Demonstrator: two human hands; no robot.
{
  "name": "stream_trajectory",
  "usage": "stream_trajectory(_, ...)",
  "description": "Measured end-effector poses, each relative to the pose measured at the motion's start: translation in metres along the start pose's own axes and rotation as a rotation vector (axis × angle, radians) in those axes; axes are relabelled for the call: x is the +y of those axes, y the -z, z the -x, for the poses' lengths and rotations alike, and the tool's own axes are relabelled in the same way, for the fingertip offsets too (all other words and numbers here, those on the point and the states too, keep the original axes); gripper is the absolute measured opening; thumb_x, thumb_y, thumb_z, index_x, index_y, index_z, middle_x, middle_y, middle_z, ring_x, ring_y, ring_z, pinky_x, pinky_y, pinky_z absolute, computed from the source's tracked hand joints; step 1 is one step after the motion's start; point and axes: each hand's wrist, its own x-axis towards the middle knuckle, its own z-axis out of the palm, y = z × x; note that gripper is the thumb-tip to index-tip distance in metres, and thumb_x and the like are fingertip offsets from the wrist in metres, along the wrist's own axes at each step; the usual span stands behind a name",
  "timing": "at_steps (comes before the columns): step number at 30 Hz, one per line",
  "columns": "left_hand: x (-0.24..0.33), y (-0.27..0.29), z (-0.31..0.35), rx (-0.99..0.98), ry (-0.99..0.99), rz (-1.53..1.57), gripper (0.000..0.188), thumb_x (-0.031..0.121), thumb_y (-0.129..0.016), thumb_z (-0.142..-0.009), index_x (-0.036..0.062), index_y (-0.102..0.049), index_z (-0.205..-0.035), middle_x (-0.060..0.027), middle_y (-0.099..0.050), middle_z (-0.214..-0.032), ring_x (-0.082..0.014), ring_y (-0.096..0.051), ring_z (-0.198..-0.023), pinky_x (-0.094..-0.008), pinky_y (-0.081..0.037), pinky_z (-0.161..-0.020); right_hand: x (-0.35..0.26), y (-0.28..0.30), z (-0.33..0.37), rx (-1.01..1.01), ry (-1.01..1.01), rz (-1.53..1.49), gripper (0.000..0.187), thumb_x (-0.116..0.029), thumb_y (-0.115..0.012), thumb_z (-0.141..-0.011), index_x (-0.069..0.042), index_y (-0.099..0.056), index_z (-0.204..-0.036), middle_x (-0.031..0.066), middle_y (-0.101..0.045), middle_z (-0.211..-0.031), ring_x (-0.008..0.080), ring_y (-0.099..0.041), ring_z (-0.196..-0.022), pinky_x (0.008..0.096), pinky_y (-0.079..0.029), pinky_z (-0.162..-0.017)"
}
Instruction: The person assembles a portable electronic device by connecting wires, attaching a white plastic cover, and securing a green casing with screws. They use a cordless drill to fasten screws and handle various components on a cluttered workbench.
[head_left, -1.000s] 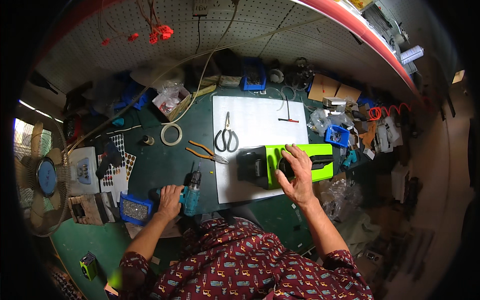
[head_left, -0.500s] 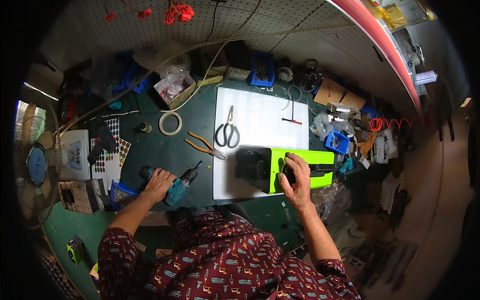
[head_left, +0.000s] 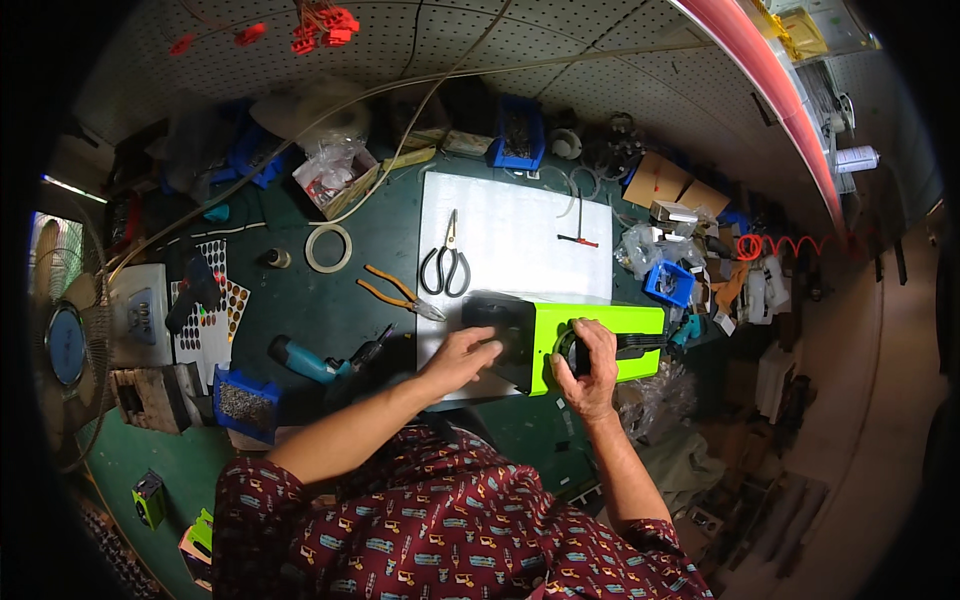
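A bright green box-shaped case (head_left: 548,325) with a black end panel (head_left: 500,330) lies on the right front of a white foam sheet (head_left: 515,230). My right hand (head_left: 592,372) curls around the near end of the black handle (head_left: 635,345) on the case's upper face. Fingers apart and holding nothing, my left hand (head_left: 460,362) is at the black end; whether it touches the panel I cannot tell. A teal and black cordless drill (head_left: 315,360) rests on the green table, left of the sheet.
Orange-handled pliers (head_left: 390,293) and black-handled scissors (head_left: 446,268) lie left of the case. Beyond it is a red-handled T-shaped tool (head_left: 578,240). Tape (head_left: 328,248) and a blue bin of small metal parts (head_left: 246,402) are at left. Clutter fills the right side.
My left hand has let go of the drill and moved right to the black end of the case. The drill now lies on the table. My right hand stays on the handle.
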Motion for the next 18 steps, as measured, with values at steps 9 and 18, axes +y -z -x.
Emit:
stream_trajectory(9,0.013,-0.016,-0.012,-0.124,0.06,0.232,0.043,0.043,-0.077,-0.097,0.0066,-0.065,-0.118,0.004,-0.058,-0.082,-0.005,-0.051,-0.068,-0.0212,-0.04,-0.054,-0.001,0.001,-0.002,0.016,-0.025,-0.044,0.057,-0.01,-0.084,-0.078,-0.002,-0.064,-0.131,0.0182,-0.067,-0.127,0.0395,-0.062,-0.119,0.055,-0.045,-0.111)
stream_trajectory(18,0.006,-0.028,-0.018,-0.053,0.074,0.17,0.078,0.043,-0.089,-0.085,-0.0019,-0.054,-0.138,-0.0055,-0.07,-0.101,-0.0122,-0.064,-0.086,-0.0271,-0.053,-0.066,0.004,0.009,-0.003,0.02,-0.013,-0.022,0.053,-0.009,-0.082,-0.079,-0.003,-0.064,-0.128,0.0186,-0.07,-0.123,0.0386,-0.066,-0.116,0.054,-0.047,-0.111)
